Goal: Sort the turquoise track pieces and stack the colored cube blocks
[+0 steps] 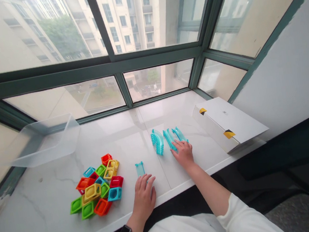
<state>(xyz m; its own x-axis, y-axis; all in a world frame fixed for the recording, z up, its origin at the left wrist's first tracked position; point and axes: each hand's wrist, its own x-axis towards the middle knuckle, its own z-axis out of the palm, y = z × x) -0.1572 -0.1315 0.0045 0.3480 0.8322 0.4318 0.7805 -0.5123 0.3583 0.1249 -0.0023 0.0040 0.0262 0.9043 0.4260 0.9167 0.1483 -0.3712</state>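
Note:
My left hand (144,197) lies flat on the white marble sill (123,138), fingers stretched out, fingertips touching the near end of a short teal track piece (139,168). My right hand (183,153) reaches further out with fingers extended and rests on two straight teal track pieces (173,135). A curved teal track piece (158,141) stands just left of them. A heap of several colourful hollow blocks (99,185), red, orange, yellow, green and blue, lies left of my left hand. A black watch is on my left wrist.
A clear plastic tub (45,141) lies tipped at the back left of the sill. A white cardboard box (227,122) with yellow-black corner marks sits at the right, overhanging the edge. Windows line the back; a dark drop lies below the sill's front edge.

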